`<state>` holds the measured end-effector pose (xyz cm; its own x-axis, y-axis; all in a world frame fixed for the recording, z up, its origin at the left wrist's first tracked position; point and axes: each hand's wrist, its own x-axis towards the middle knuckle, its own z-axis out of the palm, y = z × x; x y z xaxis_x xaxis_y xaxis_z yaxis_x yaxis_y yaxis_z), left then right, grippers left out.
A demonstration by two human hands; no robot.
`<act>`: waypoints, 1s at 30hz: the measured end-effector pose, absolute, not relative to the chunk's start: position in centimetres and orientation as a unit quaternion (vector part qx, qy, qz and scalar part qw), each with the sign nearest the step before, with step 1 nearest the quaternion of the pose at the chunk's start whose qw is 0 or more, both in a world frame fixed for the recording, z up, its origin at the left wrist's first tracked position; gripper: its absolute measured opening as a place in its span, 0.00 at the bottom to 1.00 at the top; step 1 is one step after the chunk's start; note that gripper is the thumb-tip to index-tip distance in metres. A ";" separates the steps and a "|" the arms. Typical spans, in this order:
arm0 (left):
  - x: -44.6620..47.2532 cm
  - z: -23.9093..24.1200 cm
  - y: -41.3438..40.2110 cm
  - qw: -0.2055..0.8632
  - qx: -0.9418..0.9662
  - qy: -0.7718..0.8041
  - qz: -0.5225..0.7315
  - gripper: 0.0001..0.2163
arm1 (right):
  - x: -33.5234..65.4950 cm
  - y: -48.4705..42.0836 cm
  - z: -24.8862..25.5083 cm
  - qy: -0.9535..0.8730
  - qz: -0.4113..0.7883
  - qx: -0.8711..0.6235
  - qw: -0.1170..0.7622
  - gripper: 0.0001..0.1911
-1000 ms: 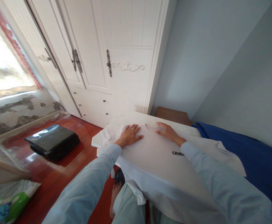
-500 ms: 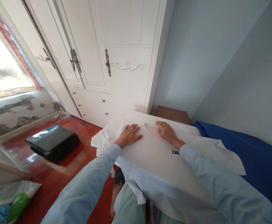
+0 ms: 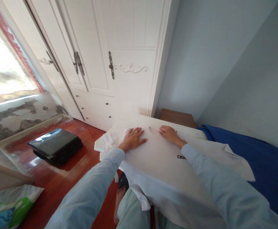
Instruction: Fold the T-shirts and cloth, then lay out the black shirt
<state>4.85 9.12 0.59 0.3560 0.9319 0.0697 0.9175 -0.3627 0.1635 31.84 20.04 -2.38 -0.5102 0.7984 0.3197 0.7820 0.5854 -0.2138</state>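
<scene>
A white T-shirt (image 3: 148,159) with black lettering on its chest lies spread over a white table (image 3: 139,118), its lower part hanging down the near side towards my legs. Flat on the cloth left of the collar rests my left hand (image 3: 133,139), fingers spread, a ring on one finger. At the collar's right side, my right hand (image 3: 170,133) has its fingers bent and drawn together on the fabric. Part of the lettering is hidden by my right sleeve.
A white wardrobe (image 3: 134,35) stands behind the table, beside a brown wooden box-like piece (image 3: 178,117). Blue cloth (image 3: 267,168) lies to the right. On the red floor are a black plastic-wrapped package (image 3: 56,146) and, lower left, a plastic bag (image 3: 26,203).
My right hand's fingers have curled in on the fabric by the collar, where they were stretched out before. My left hand stays flat on the T-shirt. The view has shifted slightly.
</scene>
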 end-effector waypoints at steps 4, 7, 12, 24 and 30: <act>4.9 0.6 9.2 0.049 0.821 0.564 0.073 0.34 | 32.5 20.0 -2.8 -0.864 0.016 -0.480 0.152 0.17; 4.8 0.5 9.4 0.054 0.821 0.565 0.065 0.34 | 33.1 20.0 -3.0 -0.849 0.019 -0.512 0.126 0.21; 4.6 0.2 9.9 0.055 0.825 0.560 0.059 0.34 | 35.0 19.1 -2.2 -0.866 -0.009 -0.488 0.110 0.27; 3.6 -0.7 11.2 0.074 0.824 0.537 0.163 0.27 | 49.8 11.9 2.4 -0.780 -0.056 -0.623 0.004 0.30; 0.5 1.4 10.2 0.006 0.763 0.566 0.312 0.20 | 56.2 9.7 4.6 -0.720 0.000 -0.692 0.061 0.33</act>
<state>0.55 10.15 1.42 0.1637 0.8677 0.4694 0.8601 -0.3586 0.3628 56.23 9.73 4.61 -0.0362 0.9955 0.0876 0.9955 0.0436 -0.0845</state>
